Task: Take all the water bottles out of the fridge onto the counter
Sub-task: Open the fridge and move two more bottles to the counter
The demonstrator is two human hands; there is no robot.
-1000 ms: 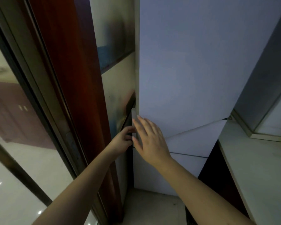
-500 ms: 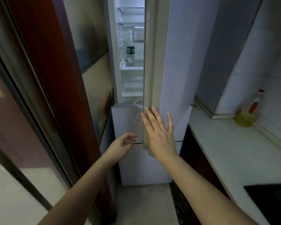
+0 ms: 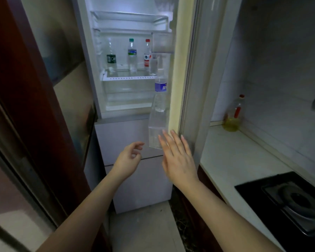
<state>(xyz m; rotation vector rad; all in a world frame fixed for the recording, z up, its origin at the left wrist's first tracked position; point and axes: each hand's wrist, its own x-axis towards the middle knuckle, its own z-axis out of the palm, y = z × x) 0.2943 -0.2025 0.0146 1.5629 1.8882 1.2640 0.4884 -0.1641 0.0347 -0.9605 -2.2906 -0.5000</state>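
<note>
Head view: fridge (image 3: 91,73) open, lit. Clear water bottles on shelf: green-label bottle (image 3: 111,59), teal-cap bottle (image 3: 132,55), red-cap bottle (image 3: 147,55); blue-label bottle (image 3: 160,91) in door bin (image 3: 155,137). Left hand (image 3: 127,160) loosely curled, holding nothing. Right hand (image 3: 178,159) fingers spread straight near bin. Counter (image 3: 235,157) at right.

Five water bottles are counted in the open fridge (image 3: 91,73): four on the shelf, namely a dark-labelled bottle (image 3: 111,59), a green-capped bottle (image 3: 132,55), a red-capped bottle (image 3: 147,55) and a plain clear bottle (image 3: 154,65), and one blue-labelled bottle (image 3: 160,91) in the door rack. One oil bottle (image 3: 234,113) is counted on the counter (image 3: 235,155). Two hands are seen, a left hand (image 3: 127,160) and a right hand (image 3: 178,159).
</note>
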